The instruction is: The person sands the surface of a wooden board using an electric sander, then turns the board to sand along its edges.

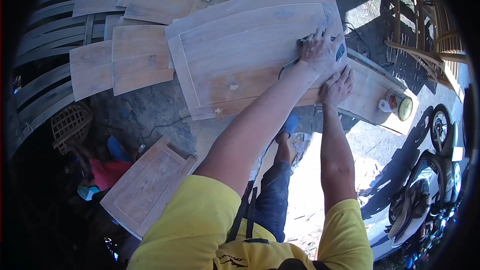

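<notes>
A large wooden door panel with a curved top edge and a pale, dusty surface lies across a bench. My left hand is closed over a dark hand-held tool near the panel's right end; the palm and fingers hide most of it, so its exact kind is unclear. A dark cord runs beside that wrist. Just below, my right hand grips the panel's lower right edge, its fingers bent over the wood. Small pale scraps rest on the panel.
Right of the panel, a can stands on a board. Loose wooden panels lie on slats at left. Another panel is below, near a person in red. A motorcycle and wooden chair frames are at right.
</notes>
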Demonstrator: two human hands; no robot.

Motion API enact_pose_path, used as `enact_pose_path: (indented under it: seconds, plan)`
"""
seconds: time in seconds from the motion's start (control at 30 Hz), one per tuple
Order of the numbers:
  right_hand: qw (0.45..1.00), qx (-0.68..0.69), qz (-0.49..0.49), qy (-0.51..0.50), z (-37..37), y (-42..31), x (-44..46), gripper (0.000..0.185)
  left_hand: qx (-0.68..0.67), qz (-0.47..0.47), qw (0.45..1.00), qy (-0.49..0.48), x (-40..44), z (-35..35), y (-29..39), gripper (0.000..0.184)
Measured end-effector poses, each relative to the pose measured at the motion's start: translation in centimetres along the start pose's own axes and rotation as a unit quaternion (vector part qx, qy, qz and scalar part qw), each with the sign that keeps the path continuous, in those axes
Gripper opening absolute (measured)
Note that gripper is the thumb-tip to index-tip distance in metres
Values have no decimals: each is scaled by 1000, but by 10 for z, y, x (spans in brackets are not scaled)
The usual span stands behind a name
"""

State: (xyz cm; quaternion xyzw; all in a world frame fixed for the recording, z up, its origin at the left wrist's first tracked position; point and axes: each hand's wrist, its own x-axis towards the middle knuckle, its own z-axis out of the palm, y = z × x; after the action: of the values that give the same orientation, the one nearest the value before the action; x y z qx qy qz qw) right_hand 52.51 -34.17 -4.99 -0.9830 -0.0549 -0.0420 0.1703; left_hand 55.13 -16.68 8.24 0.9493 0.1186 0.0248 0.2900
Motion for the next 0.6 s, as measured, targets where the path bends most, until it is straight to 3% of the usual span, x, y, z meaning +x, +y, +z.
enact_pose_path:
  seconds: [0.3,0.6]
  plan:
    - [1000,-16,-1,-12,-4,-4,-1,56,46,-79,995,27,-121,-94,-113,60]
    - [1000,-9,2,4,0,-1,0,56,62,-147,987,32,-243,-169,-211,52]
